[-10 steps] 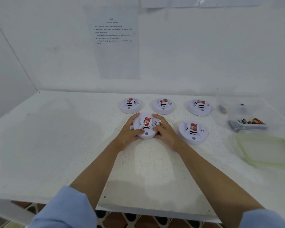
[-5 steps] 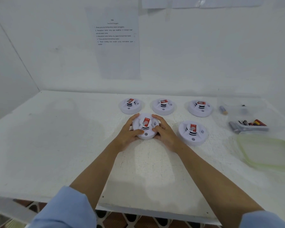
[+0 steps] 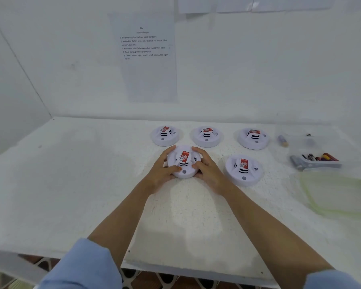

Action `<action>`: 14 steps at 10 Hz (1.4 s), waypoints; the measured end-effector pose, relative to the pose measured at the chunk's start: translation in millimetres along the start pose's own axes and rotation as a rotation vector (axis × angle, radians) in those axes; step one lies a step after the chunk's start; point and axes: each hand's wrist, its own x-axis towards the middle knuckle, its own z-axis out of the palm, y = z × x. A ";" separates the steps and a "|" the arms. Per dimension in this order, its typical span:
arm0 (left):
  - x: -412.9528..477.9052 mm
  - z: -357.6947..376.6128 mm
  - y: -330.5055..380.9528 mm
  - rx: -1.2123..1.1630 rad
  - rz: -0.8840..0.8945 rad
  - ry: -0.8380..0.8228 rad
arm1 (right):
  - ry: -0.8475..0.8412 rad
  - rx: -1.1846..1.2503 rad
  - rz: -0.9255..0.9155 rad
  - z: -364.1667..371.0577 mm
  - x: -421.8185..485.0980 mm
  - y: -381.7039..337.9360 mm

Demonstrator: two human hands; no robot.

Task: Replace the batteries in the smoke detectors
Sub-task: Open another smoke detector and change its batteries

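Twisting too hard is my worry: the round white plastic smoke detector (image 3: 183, 161) with the red sticker looks to rest on the white table (image 3: 71, 184), so it could skid into the matching detector (image 3: 243, 168) just right of it, or a cover tab might snap. Left hand (image 3: 162, 172) and right hand (image 3: 206, 171) grip its rim from either side, fingers (image 3: 169, 151) curled round the far edge, thumbs on top, forearms stretched forward.

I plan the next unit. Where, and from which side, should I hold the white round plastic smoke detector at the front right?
Place the grip on the low outer rim of the white round plastic smoke detector, from above, fingers on opposite sides. It lies flat, its raised red-labelled centre is narrow, and nothing touches the rim.
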 end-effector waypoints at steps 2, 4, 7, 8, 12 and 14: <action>0.2 -0.3 -0.2 0.020 0.003 0.009 | -0.006 0.004 -0.001 -0.4 0.0 0.6; 0.2 0.2 0.5 -0.008 0.001 0.008 | -0.004 0.001 0.001 -1.3 2.1 2.4; 1.0 -0.7 -0.5 0.015 0.004 -0.003 | -0.001 0.001 0.002 -1.2 1.3 0.9; 1.2 -1.2 -1.2 0.016 0.006 -0.006 | -0.003 0.000 0.001 -1.3 0.8 0.7; 0.6 -1.3 -0.6 -0.009 -0.003 -0.007 | 0.000 0.006 0.008 -0.9 1.3 1.5; -0.3 -0.8 1.2 -0.003 -0.010 -0.008 | 0.011 -0.003 0.013 -0.7 1.7 1.2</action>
